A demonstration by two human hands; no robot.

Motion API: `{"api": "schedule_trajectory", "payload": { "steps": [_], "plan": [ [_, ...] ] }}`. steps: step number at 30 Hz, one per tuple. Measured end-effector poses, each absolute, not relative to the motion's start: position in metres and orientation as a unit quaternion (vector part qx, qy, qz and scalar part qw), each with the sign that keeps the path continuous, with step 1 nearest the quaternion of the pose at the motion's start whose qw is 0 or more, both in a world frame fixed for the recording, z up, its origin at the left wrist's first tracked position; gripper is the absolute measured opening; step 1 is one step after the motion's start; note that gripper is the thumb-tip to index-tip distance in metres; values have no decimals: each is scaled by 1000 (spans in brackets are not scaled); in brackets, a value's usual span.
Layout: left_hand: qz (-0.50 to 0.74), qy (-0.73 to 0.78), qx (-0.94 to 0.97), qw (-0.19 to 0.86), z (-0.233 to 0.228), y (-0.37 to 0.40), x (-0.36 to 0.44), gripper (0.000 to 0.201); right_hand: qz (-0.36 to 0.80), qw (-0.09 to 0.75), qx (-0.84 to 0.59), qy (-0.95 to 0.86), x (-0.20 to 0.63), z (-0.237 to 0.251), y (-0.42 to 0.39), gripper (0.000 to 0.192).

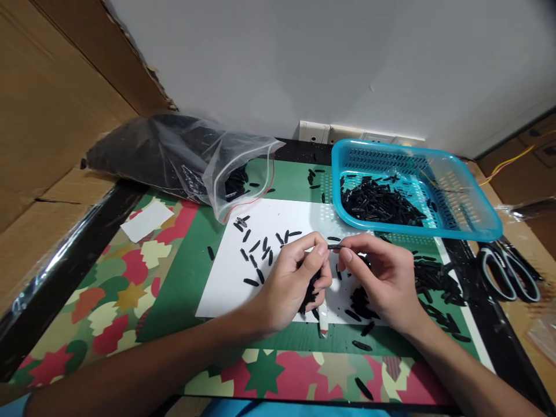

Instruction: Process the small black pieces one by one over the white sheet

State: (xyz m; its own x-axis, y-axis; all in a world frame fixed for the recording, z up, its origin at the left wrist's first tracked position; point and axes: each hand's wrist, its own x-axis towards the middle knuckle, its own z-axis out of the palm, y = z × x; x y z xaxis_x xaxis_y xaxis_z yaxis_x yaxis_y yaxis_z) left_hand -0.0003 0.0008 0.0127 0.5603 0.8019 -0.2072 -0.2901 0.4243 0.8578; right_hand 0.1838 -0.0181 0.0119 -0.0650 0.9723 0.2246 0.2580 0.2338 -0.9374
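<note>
Head view | I see left hand (290,282) clutching black pieces (311,289) | right hand (382,281) pinching one small black piece (335,247) above white sheet (226,278) | blue basket (473,223) behind

Basket (478,229) and bag (174,156) flank the sheet (221,284) — its left side open.

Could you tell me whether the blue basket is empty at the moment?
No, the blue basket holds a heap of small black pieces on its floor, behind the two hands at the white sheet.
</note>
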Motion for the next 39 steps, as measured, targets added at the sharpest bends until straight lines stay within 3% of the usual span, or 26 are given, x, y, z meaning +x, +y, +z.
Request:
{"api": "schedule_trajectory", "payload": {
  "steps": [5, 15, 39],
  "plan": [
    [348, 314, 409, 783, 14, 1, -1, 37, 480, 501, -471, -545, 182, 14, -15, 13],
    [340, 315, 433, 773, 14, -5, -2, 32, 531, 513, -450, -502, 182, 16, -12, 12],
    [348, 311, 419, 779, 15, -3, -2, 34, 544, 500, -446, -506, 184, 21, -9, 17]
  ]
}}
